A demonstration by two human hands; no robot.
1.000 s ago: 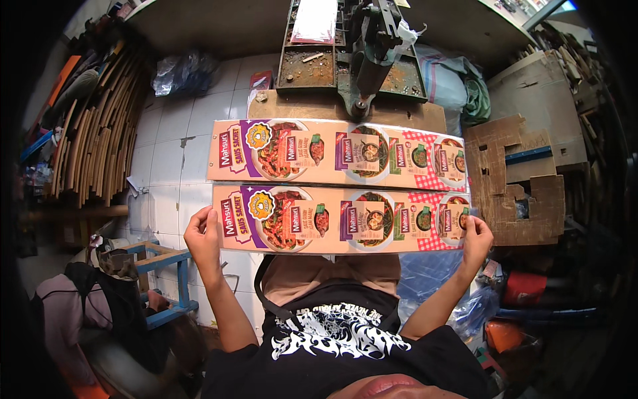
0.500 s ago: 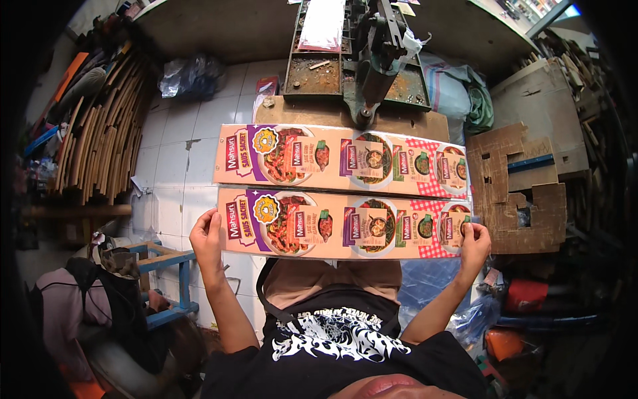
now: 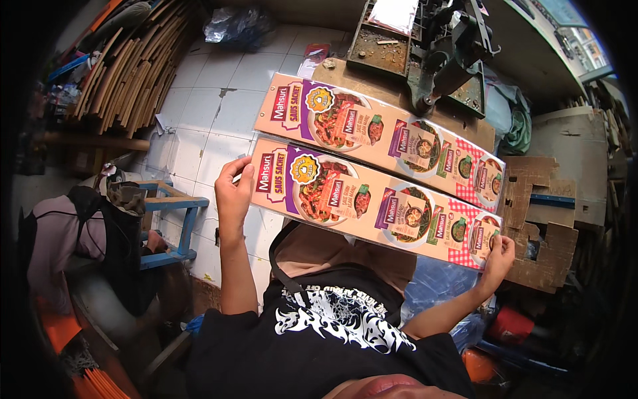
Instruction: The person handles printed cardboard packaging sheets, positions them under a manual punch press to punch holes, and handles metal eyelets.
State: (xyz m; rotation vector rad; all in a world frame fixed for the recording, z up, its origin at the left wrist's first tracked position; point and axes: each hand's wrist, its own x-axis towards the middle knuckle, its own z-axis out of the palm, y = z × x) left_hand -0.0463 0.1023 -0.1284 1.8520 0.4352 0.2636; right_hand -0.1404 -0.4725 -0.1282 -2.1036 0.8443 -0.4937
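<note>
The long printed carton strip [image 3: 375, 209] has been drawn nearer the body and tilted, away from its twin [image 3: 382, 136] on the bench [image 3: 345, 73]. Each end is clenched: left hand [image 3: 232, 196], right hand [image 3: 497, 256] (thumbs on top).

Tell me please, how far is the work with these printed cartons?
One long printed carton strip already lies on the wooden bench before the metal press. A second strip is in hand, left hand and right hand gripping its ends. It is not yet laid down.
</note>
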